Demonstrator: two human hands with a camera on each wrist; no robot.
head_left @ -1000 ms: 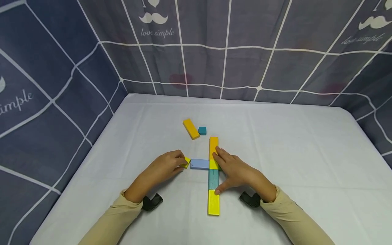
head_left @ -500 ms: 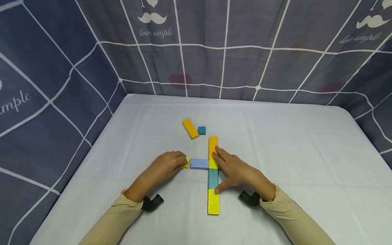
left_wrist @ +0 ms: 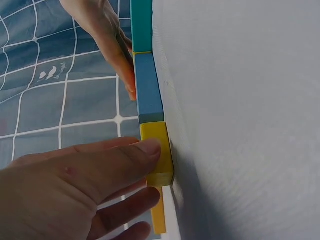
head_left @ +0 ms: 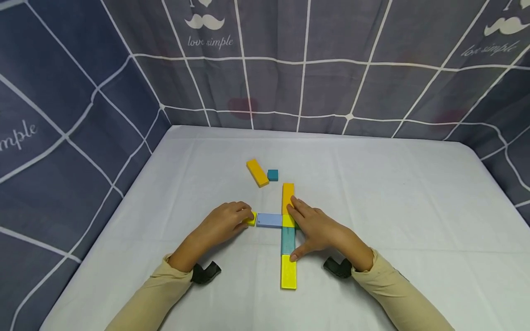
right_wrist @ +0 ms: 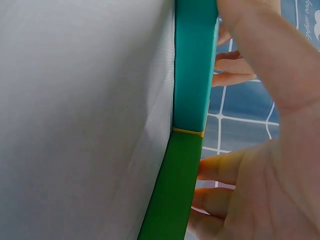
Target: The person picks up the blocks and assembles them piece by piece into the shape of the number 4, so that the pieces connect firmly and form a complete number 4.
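Note:
My left hand [head_left: 225, 223] pinches a small yellow block [left_wrist: 159, 157] between thumb and fingers, close against the left end of a light blue block [head_left: 269, 220]. In the head view a thin line parts the two. That blue block meets a yellow square [head_left: 288, 221] in a column of flat blocks: an orange block [head_left: 288, 195] at the far end, a teal block [head_left: 288, 241], and a yellow block [head_left: 288, 272] nearest me. Fingers outstretched, my right hand [head_left: 319, 230] rests along the column, its thumb by the teal-yellow joint. A green block [right_wrist: 172, 185] lies mostly hidden under it.
Beyond the column lie a loose orange block [head_left: 257, 173] and a small teal cube [head_left: 273, 175], side by side. White cloth [head_left: 393, 197] covers the table. A dark checked curtain [head_left: 273, 87] rises behind and at the sides.
The small yellow block in my left hand has turned from a slant to lie square with the light blue block. My right hand has stayed in place.

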